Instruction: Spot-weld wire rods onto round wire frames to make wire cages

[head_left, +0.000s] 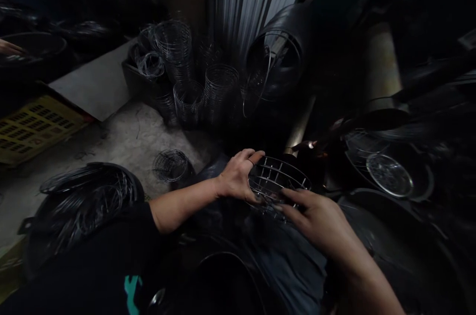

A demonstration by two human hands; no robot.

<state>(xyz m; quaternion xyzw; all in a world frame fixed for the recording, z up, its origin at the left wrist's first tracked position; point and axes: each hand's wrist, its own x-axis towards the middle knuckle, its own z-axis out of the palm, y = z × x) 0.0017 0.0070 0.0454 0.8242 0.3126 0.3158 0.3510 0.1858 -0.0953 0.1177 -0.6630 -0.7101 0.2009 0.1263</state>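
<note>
A round wire basket (279,174) is held in front of me, above my lap. My left hand (241,176) grips its left side, with the thumb at the near rim and the fingers over the far rim. At the near right edge my right hand (310,208) has its thumb and fingers closed at the wires; whether a separate piece of wire is pinched there I cannot make out. Just beyond the basket, to the right, is a copper-coloured electrode tip (308,145) on a dark machine arm.
Stacks of wire baskets (221,87) stand at the back, and a single one (171,165) lies on the floor. A black tub (128,176) of wire pieces is at left. At right are a dark basin (394,235) and a metal cylinder (383,62). Someone's hand (11,48) shows far left.
</note>
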